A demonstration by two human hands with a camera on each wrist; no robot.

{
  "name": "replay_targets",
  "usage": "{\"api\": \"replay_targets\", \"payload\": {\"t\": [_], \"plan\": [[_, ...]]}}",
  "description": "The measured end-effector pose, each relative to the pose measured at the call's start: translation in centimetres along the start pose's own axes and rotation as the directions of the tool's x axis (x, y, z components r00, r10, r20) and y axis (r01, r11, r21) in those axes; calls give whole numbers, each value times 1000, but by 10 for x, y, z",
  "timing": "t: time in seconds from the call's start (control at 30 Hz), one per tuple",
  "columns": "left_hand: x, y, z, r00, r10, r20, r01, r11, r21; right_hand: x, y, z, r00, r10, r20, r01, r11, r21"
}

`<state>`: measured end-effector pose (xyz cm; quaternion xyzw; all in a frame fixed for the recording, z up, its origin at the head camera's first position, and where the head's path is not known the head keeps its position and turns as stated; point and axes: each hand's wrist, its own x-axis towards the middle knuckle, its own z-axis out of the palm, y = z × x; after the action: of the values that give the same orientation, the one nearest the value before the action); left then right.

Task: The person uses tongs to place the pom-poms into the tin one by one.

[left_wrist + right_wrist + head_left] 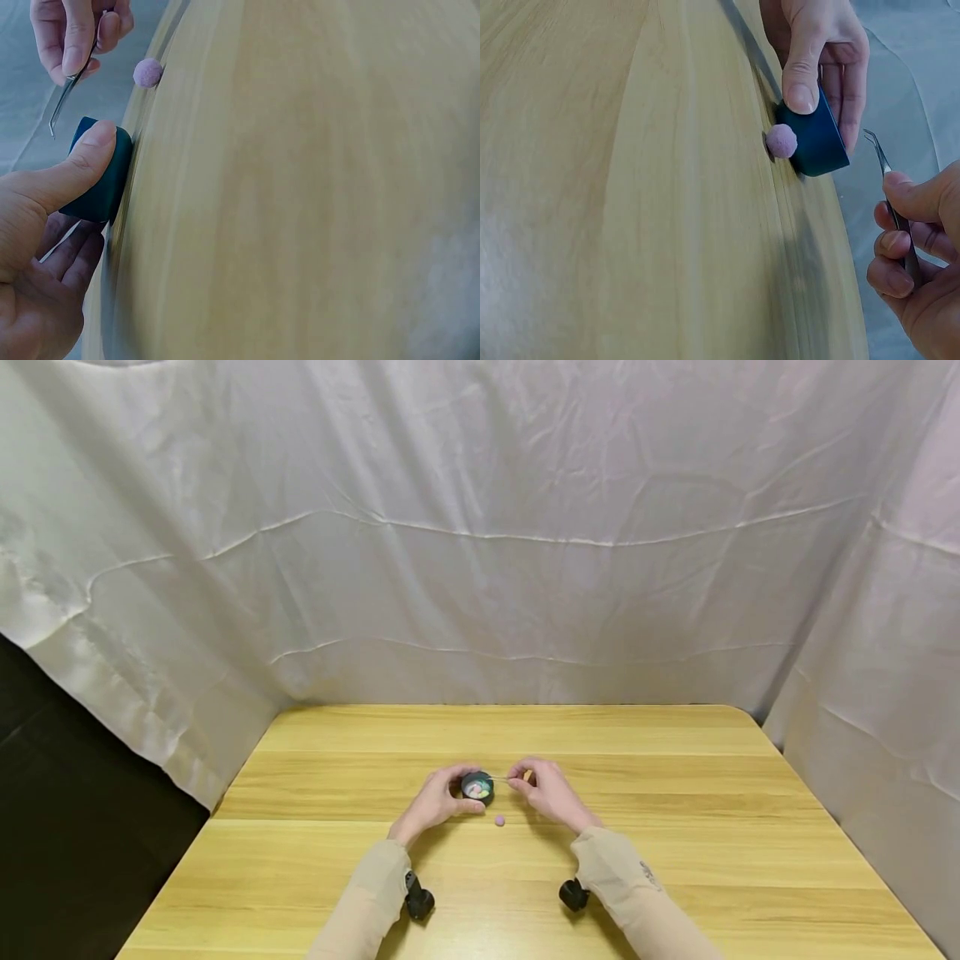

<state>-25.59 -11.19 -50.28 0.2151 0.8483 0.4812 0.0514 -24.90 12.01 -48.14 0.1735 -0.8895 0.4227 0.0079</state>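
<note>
My left hand [437, 800] holds a small dark teal bowl [105, 176] on the table, thumb on its near side and fingers around the far side. Several small pale balls [477, 789] in pink, yellow and white lie inside the bowl, as seen from the head. In my right hand [922, 247] I pinch a pair of bent-tip tweezers [886, 161]. Their tips point at the bowl's rim, apart from each other, with nothing visible between them. One lilac pompom [781, 141] lies on the table just in front of the bowl, touched by neither hand.
The wooden table [525, 877] reaches back to a grey-white curtain [525, 602] that hangs behind it and at both sides. A black surface [67, 827] shows at the left. Black wrist cameras [418, 902] sit under both sleeves.
</note>
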Motion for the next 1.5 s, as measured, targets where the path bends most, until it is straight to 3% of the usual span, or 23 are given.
{"api": "replay_targets", "payload": {"t": [0.2,0.37,0.6,1.5], "plan": [[0,0,0,1000,-6,2,6,1000,-5,-2,6,-4,998,-44,43,44,999,-4],[1,0,0,1000,-2,7,2,1000,-21,-9,16,-13,981,-110,158,112,994,-4],[1,-1,-1,1000,-14,3,14,1000,-26,-16,24,-20,955,-112,276,125,992,-29],[-1,1,-2,1000,-5,2,5,1000,-15,-18,24,-16,947,-88,310,111,992,-58]]}}
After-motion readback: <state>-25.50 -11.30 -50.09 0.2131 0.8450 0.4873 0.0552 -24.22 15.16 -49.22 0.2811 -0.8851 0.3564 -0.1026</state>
